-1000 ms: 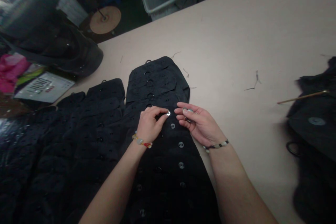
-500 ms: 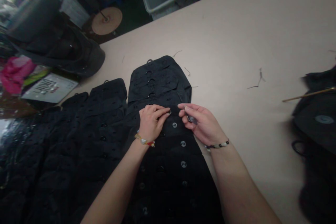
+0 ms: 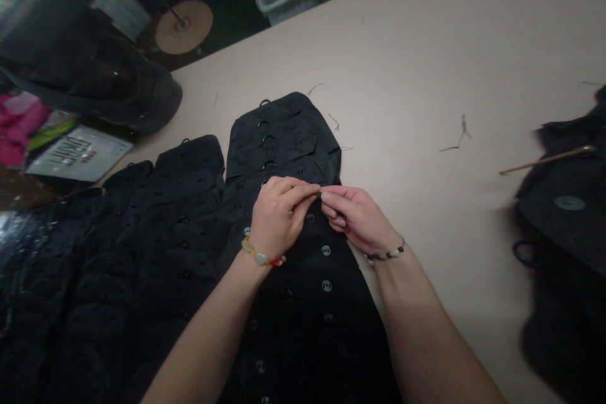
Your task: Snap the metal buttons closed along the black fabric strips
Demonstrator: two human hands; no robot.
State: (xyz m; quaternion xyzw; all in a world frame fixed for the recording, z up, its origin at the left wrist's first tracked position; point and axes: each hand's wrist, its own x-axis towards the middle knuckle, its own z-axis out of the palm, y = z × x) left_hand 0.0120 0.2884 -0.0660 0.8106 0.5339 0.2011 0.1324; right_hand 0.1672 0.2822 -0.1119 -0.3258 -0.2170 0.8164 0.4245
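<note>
A column of overlapping black fabric pieces (image 3: 303, 113) lies down the middle of the table, with black rings and round metal snap discs (image 3: 326, 251) on it. Over its right part, my left hand (image 3: 286, 208) is closed in a pinch, thumb against forefinger. Its fingertips meet those of my right hand (image 3: 353, 211), which is also pinched, the other fingers curled in. Something small and dark shows between the two sets of fingertips, too small to name. Each wrist wears a beaded bracelet.
More black fabric columns (image 3: 189, 158) lie to the left, beside a white printed box (image 3: 80, 151) and a large dark roll (image 3: 137, 88). At the right are black pieces (image 3: 568, 240) with a thin brown stick (image 3: 544, 161). Loose threads dot the pale table (image 3: 402, 76).
My hands have come together, fingertips now touching where a gap was. The metal pieces seen in my right hand no longer show. The whole view has shifted slightly.
</note>
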